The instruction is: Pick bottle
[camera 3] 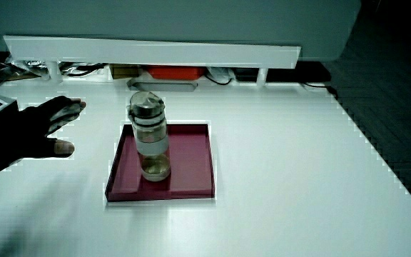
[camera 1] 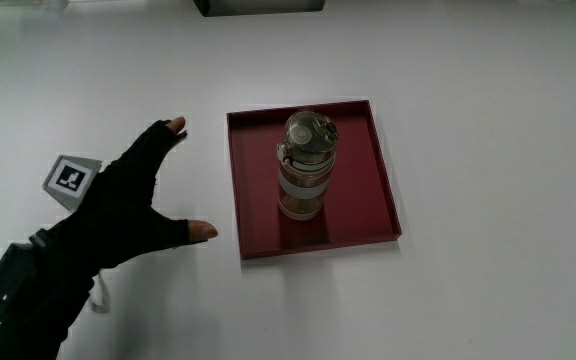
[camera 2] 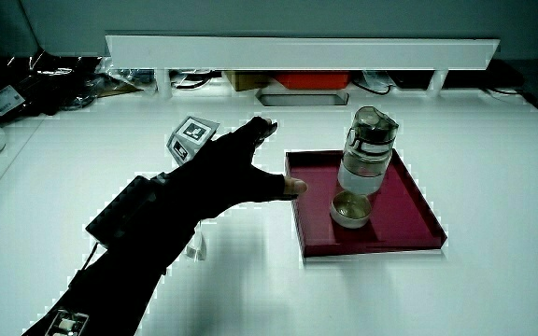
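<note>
Presently we list one bottle (camera 1: 306, 166), a clear drinking bottle with a grey flip-type cap and a pale band round its body, standing upright near the middle of a shallow dark red tray (camera 1: 378, 160). Both side views confirm it: upright, base flat on the tray floor (camera 2: 362, 168) (camera 3: 148, 135).

Contents: it appears empty or nearly so; we judge it light. Body: rigid, probably hard plastic, smooth and somewhat slippery; not especially fragile, though tall and narrow, so easily toppled by a sideways knock.

Recommended hold: around the body at the pale band, below the cap, where the wall is straight; the cap looks too uneven for a sure grip. The low tray rim should not obstruct a side approach.

Hand (camera 1: 128, 200): beside the tray on the bare white table (camera 1: 488, 300), well short of the bottle, fingers and thumb spread, holding nothing. A patterned cube (camera 1: 71, 178) sits on its back.
</note>
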`<state>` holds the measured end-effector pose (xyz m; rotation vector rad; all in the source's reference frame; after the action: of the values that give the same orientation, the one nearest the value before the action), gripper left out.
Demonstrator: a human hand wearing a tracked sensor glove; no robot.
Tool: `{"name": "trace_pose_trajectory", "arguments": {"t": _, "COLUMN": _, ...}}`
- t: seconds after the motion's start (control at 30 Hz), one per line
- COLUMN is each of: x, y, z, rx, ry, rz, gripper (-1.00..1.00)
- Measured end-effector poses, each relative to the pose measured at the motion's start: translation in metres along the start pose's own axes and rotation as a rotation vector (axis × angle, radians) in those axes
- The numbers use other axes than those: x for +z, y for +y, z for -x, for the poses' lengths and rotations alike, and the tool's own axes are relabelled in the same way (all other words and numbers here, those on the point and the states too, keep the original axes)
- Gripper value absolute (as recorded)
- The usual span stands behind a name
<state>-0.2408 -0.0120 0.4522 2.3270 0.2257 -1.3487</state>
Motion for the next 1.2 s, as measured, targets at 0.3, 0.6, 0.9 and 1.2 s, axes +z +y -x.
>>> {"name": "trace_pose_trajectory", "arguments": {"t": 0.3, "x": -0.024, "y": 0.015, "z": -0.006, "rx": 0.071, "ry": -0.015, "rz": 0.031, "gripper": 0.0}}
{"name": "trace_pose_trajectory", "arguments": {"t": 0.6, "x": -0.055, "y": 0.034, "z": -0.003, "rx": 0.06, "ry": -0.172, "rz": 0.054, "gripper": 0.0}}
{"name": "trace_pose_trajectory", "arguments": {"t": 0.9, "x": -0.086, "y": 0.048, "z": 0.002, "rx": 0.11, "ry": -0.129, "rz": 0.074, "gripper": 0.0}}
{"name": "trace_pose_trajectory", "arguments": {"t": 1.2, "x": -0.11, "y": 0.059, "z": 0.01, "rx": 0.109, "ry": -0.16, "rz": 0.064, "gripper": 0.0}}
